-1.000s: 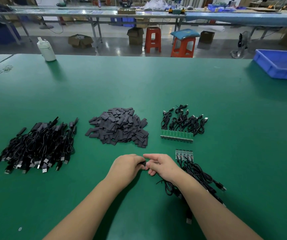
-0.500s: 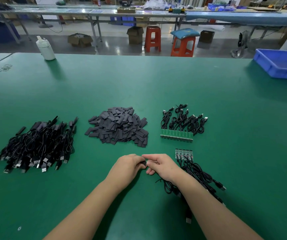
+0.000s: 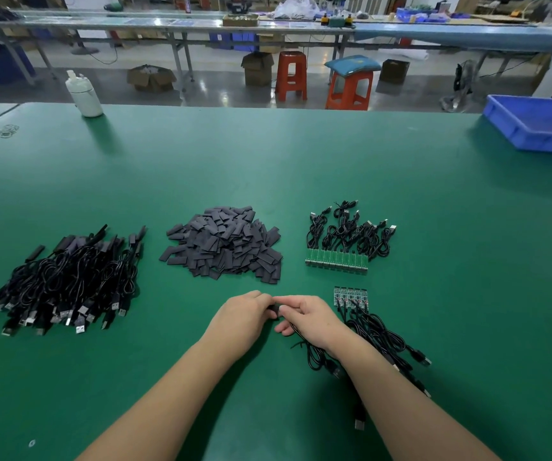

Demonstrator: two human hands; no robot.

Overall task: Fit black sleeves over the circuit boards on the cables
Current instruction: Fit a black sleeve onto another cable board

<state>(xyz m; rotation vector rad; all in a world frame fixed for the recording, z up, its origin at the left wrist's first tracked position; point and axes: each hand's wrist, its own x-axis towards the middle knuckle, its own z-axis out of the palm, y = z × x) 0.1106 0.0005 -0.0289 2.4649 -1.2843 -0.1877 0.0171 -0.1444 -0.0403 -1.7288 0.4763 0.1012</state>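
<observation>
Green table (image 3: pixel 268 168): work surface carrying all items below.
Blue bin (image 3: pixel 540 128): far right edge of the table.
Finished cables (image 3: pixel 65 284): large black tangle at the left, plugs pointing toward the near edge.
Sleeve pile (image 3: pixel 224 244): heap of flat black sleeves, centre, just beyond the hands.
Bare-board cables (image 3: pixel 348 237): right of the pile, coiled, their green boards lined up in a row.
Second cable batch (image 3: pixel 371 324): nearer, beside the right wrist, boards side by side.
White bottle (image 3: pixel 83 94): upright, far left.
Left hand (image 3: pixel 244 317): fingers curled, pinching a small black sleeve (image 3: pixel 274 311).
Right hand (image 3: pixel 311 319): pinching the same piece from the other side, fingertips meeting the left's; a cable (image 3: pixel 314 354) trails from under it toward the wrist.
</observation>
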